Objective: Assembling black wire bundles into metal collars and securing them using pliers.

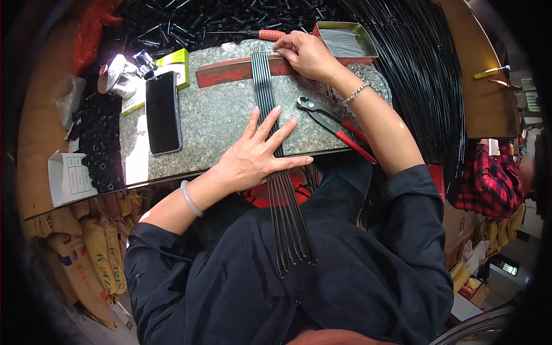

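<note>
A row of thin black rods [264, 86] lies side by side across a worn red bar [224, 73] on a grey speckled stone slab [215, 112]. Their near ends stick out past the slab's edge over my lap. Spread flat on the rods, my left hand [253, 152] presses them with its fingers apart. At the rods' far ends, my right hand [307, 54] is closed in a pinch; a small silvery glint shows at its fingertips, too fine to name. Close beside that hand stands an open tin [348, 41] of thin silvery pins.
Red-handled pliers [339, 126] lie right of the rods, near a red-handled screwdriver [270, 35]. A phone [163, 112] rests on the left. Black parts [230, 17] heap at the back; long black rods [420, 69] pile at right. Another person's checked sleeve [489, 181] shows beyond.
</note>
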`<control>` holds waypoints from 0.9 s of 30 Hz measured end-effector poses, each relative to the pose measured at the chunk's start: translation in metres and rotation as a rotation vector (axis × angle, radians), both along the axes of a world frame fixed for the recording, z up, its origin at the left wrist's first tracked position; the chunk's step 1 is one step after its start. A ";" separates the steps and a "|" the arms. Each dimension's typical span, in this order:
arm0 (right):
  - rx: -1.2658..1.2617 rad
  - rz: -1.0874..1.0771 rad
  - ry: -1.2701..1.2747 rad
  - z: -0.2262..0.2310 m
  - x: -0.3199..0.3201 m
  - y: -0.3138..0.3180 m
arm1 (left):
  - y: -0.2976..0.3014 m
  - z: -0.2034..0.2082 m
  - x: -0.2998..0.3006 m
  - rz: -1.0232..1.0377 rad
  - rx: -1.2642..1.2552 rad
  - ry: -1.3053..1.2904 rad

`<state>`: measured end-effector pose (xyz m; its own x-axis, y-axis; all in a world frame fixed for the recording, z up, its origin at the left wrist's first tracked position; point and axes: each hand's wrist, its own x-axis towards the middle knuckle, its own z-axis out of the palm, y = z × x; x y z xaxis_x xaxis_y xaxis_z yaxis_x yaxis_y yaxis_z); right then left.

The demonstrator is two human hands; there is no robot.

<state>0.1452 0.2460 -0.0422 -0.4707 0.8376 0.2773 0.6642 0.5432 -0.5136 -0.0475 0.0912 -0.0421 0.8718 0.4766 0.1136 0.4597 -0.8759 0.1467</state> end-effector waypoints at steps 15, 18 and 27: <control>-0.167 0.067 0.091 0.002 -0.009 0.008 | -0.001 -0.007 -0.001 0.004 0.047 -0.069; -0.155 0.058 0.086 0.007 -0.011 0.006 | -0.001 -0.008 -0.001 0.006 0.038 -0.083; -0.152 0.096 0.122 0.001 -0.011 0.008 | 0.000 -0.007 -0.001 0.020 0.009 -0.120</control>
